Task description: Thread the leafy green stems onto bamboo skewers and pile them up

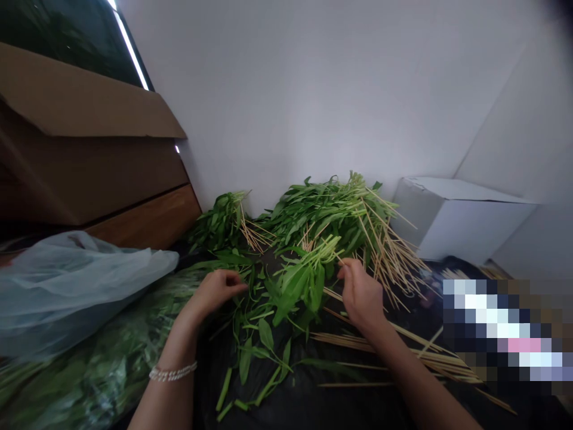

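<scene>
My right hand [362, 294] pinches the end of a thin bamboo skewer [341, 261]. At its tip hangs a bunch of leafy greens [302, 278], stems up and right, leaves drooping. My left hand [222, 288] is to the left of this bunch, apart from it, with thumb and fingers curled together; whatever may be between them is hidden. Loose leaves and cut stems [262, 352] lie on the dark surface below both hands. Under my right forearm several bare skewers [344, 341] are spread out.
Against the wall lies a big heap of skewered greens [322, 206], with a smaller pile [224, 218] to its left. Clear plastic over greens [120, 340] and a whitish plastic bag [85, 292] are at left, below a cardboard box [102, 161]. A white box [474, 224] stands right.
</scene>
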{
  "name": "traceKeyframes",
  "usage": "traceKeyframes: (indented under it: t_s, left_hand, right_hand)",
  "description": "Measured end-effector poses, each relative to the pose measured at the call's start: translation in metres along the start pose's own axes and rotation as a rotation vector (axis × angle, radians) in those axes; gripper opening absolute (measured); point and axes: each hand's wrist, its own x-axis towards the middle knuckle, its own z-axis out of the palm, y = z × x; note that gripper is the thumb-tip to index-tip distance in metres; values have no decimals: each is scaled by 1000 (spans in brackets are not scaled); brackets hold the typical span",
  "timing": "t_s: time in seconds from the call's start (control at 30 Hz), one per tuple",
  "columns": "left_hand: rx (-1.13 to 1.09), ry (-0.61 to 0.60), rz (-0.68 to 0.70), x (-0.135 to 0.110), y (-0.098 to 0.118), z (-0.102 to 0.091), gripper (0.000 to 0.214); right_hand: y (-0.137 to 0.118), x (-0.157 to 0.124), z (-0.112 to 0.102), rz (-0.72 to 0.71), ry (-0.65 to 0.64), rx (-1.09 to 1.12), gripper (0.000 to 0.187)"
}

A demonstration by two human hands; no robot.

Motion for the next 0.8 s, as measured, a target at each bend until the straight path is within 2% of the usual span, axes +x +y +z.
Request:
traceKeyframes:
  t_s: [0.1,0.23,0.3,0.4,0.53,0.63,0.7,0.8]
  left_hand:
    - [123,-159,-25,-3,-7,4,10]
    - [300,-205,-88,-6,-13,6,2]
    - [303,-215,-83,-6,-12,6,4]
    - [170,-170,-17,-4,-4,5,4]
    - [-57,49,88,-1,13,6,13]
    - [-261,186,97,0,26,14,24]
    - [-402,174,60,0,33,23,34]
    - [-584,80,-28,-2,40,38,52]
  right_hand:
    - [0,-1,1,-14,-14,-1,27]
    - [-1,-1,2,-28,-20,4,27]
    - [-3,-1,2,-33,-19,8,27]
    - [-4,-2,2,-44,-27,33,28]
    - [-6,-4,3,-79,-48,68,27]
    - [-10,-7,5,-116,-74,94,26]
    - [-15,-9,7,-158,-117,113,26]
    - [-21,-13,10,-221,-225,117,27]
